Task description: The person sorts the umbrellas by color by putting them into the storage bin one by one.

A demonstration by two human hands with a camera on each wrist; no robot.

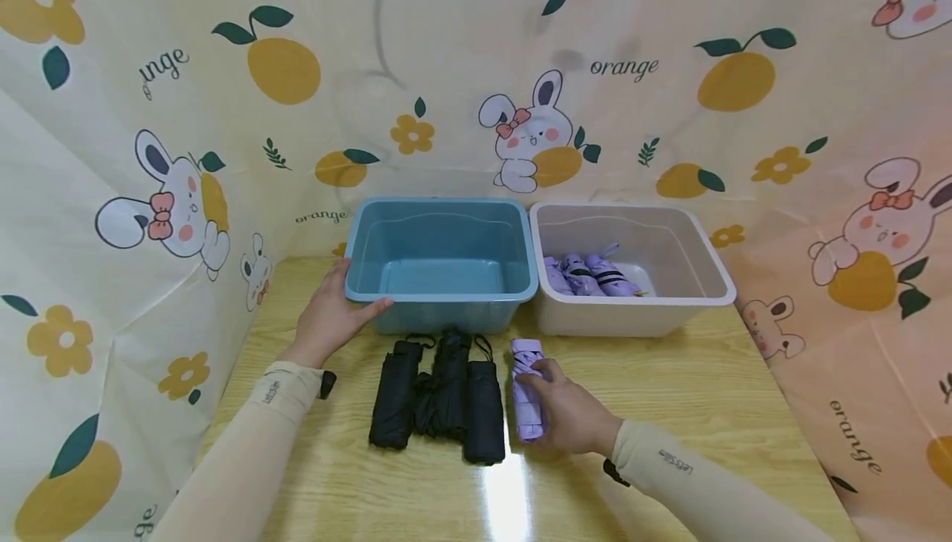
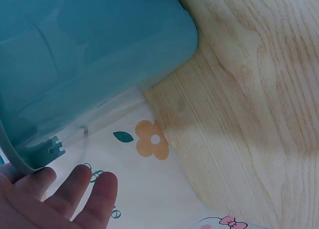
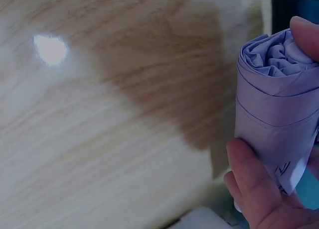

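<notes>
My right hand (image 1: pixel 573 414) grips a folded light-purple umbrella (image 1: pixel 527 393) at the front of the bins. In the right wrist view the rolled end of this umbrella (image 3: pixel 276 97) shows between thumb and fingers, held off the wood. My left hand (image 1: pixel 330 315) touches the left front corner of a blue plastic bin (image 1: pixel 446 309), its thumb along the front rim. Loosely extended fingers (image 2: pixel 99 196) show by the bin's rim in the left wrist view. Several black folded umbrellas (image 1: pixel 484 414) lie side by side between my hands.
A beige bin (image 1: pixel 617 315) stands right beside the blue one, with several purple umbrellas (image 1: pixel 580 273) lying in its left part. Both bins stand at the back of the wooden table (image 1: pixel 595 492), before a patterned cloth (image 1: pixel 446 30) that also rises on both sides.
</notes>
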